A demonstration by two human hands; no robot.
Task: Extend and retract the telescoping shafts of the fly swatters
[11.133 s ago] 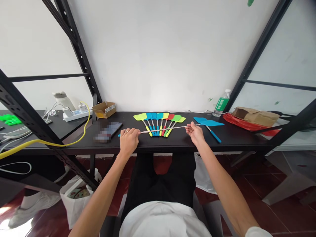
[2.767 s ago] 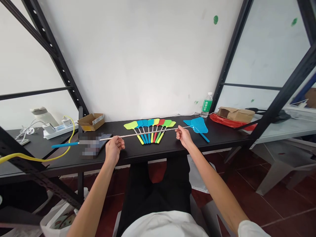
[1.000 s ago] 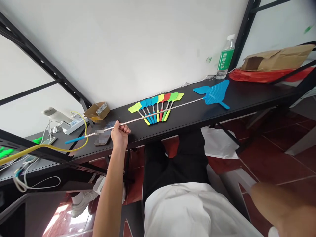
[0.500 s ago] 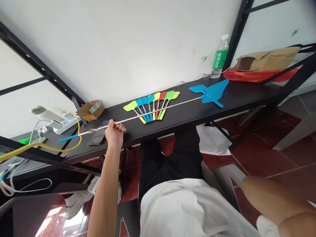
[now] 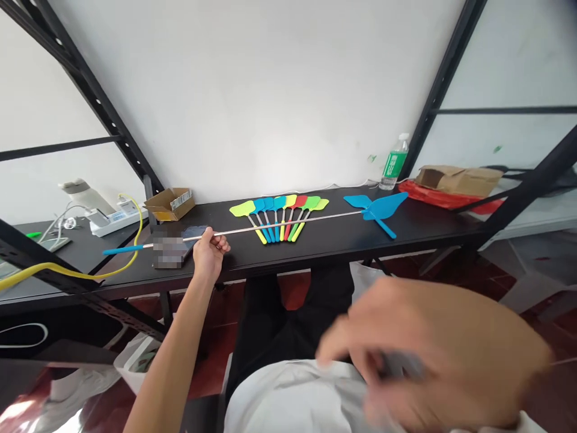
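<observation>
My left hand (image 5: 208,251) is closed around the thin metal rod of an extended blue fly swatter (image 5: 381,207). The rod runs from a blue handle (image 5: 122,249) at the left, across the black table (image 5: 315,255), to the blue head at the right. The rod crosses over a fanned row of several short swatters (image 5: 279,211) in yellow, blue, red and green. My right hand (image 5: 433,355) is close to the camera over my lap and blurred. Its fingers look curled around something grey that I cannot make out.
A blurred phone (image 5: 174,249) lies left of my left hand. Behind it are a small open cardboard box (image 5: 170,203), a power strip (image 5: 112,216) and a yellow cable (image 5: 67,273). A water bottle (image 5: 393,162) and a brown paper bag (image 5: 457,178) on red plastic stand at the right. Black shelf posts frame both sides.
The swatter rod has been drawn out much longer to the left. My right hand has let go of the head end, dropped to my lap and now rises close to the camera.
</observation>
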